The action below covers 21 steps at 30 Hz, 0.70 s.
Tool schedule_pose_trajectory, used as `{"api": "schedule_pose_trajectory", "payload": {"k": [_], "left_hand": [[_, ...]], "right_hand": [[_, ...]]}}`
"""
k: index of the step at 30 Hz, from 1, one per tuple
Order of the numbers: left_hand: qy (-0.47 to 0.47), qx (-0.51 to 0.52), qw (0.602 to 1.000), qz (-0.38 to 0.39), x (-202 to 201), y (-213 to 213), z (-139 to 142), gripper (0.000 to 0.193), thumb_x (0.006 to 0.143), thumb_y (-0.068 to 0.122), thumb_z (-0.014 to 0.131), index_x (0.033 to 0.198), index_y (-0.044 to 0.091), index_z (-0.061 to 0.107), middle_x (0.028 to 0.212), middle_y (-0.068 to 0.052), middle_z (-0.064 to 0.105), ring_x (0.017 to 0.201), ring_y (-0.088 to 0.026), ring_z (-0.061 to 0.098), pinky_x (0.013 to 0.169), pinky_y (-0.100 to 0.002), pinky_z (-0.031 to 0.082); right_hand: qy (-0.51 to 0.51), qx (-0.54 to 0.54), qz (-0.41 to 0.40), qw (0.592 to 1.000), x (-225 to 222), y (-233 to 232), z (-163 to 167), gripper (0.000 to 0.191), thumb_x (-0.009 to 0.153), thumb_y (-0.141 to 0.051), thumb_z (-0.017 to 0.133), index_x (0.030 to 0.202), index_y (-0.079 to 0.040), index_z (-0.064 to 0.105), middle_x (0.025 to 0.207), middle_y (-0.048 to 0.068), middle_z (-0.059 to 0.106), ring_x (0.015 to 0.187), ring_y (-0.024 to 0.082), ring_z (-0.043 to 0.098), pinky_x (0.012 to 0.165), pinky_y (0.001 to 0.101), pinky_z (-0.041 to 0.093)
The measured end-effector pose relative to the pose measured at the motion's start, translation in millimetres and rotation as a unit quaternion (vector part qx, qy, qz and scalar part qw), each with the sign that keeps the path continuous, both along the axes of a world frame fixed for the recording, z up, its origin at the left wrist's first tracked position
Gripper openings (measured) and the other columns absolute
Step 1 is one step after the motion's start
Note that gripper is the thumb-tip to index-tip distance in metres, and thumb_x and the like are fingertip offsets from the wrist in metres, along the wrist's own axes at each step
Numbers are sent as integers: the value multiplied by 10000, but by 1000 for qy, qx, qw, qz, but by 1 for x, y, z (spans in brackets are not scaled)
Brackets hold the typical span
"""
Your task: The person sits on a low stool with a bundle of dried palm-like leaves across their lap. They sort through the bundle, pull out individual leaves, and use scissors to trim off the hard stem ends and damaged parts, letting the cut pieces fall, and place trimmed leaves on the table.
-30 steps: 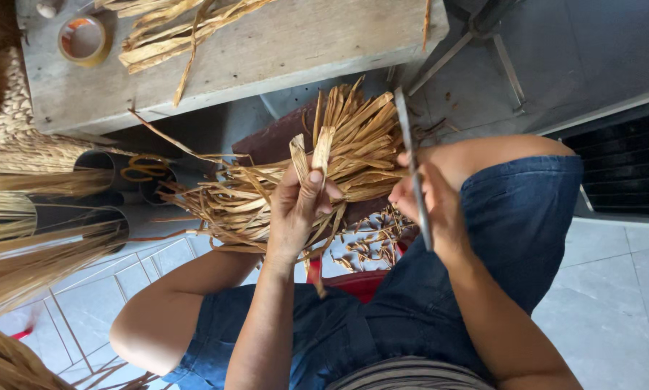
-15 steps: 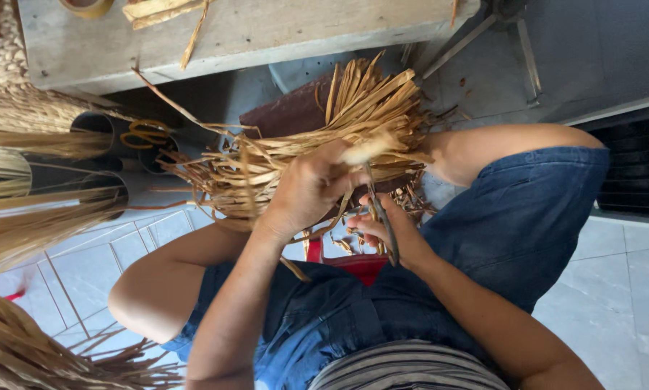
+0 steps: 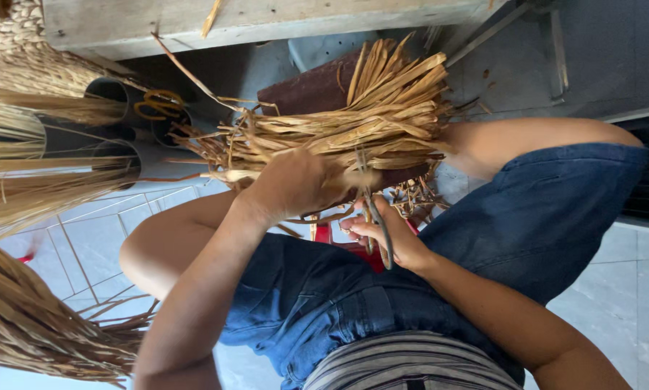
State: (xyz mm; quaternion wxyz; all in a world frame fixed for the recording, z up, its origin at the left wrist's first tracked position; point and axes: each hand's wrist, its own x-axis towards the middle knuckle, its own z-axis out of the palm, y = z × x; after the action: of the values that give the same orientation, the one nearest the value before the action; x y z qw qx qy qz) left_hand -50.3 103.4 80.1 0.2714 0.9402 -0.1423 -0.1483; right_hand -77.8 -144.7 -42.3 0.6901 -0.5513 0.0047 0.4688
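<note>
Item, as I log it from the head view: the wooden surface (image 3: pixel 267 25) runs along the top edge, and below it at left dark tubes (image 3: pixel 115 119) hold upright dry straw, with pale tiled floor (image 3: pixel 628 303) open at right. Over the denim lap, the left hand (image 3: pixel 295 184) has its grip closed round the bundle of dried strips (image 3: pixel 353 126). The right hand (image 3: pixel 386 238), just below, holds its grip closed on scissors (image 3: pixel 375 217) at the bundle's underside.
</note>
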Motion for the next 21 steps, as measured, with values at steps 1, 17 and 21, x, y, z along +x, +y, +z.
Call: {"api": "schedule_pose_trajectory", "payload": {"k": [1, 17, 21], "left_hand": [[49, 64, 997, -11, -8, 2, -10, 191, 895, 324, 706, 891, 149, 781, 745, -153, 729, 725, -362, 718, 674, -495, 556], [59, 233, 969, 61, -93, 54, -108, 142, 877, 196, 710, 952, 110, 793, 1088, -139, 714, 991, -277, 700, 772, -404, 575], [128, -326, 917, 193, -92, 48, -45, 289, 898, 216, 759, 1157, 88, 744, 934, -60, 717, 834, -143, 657, 709, -315, 523]], "right_hand": [[-4, 8, -5, 1000, 0, -1, 0, 399, 952, -120, 640, 1274, -14, 430, 1099, 236, 704, 972, 207, 710, 776, 315, 543], [12, -11, -60, 998, 5, -8, 5, 373, 927, -96, 652, 1261, -40, 496, 1008, 214, 723, 735, 172, 656, 625, 296, 537], [-107, -4, -99, 989, 13, -17, 28, 367, 967, -117, 645, 1302, -46, 515, 1016, 177, 722, 785, 136, 665, 654, 252, 549]]}}
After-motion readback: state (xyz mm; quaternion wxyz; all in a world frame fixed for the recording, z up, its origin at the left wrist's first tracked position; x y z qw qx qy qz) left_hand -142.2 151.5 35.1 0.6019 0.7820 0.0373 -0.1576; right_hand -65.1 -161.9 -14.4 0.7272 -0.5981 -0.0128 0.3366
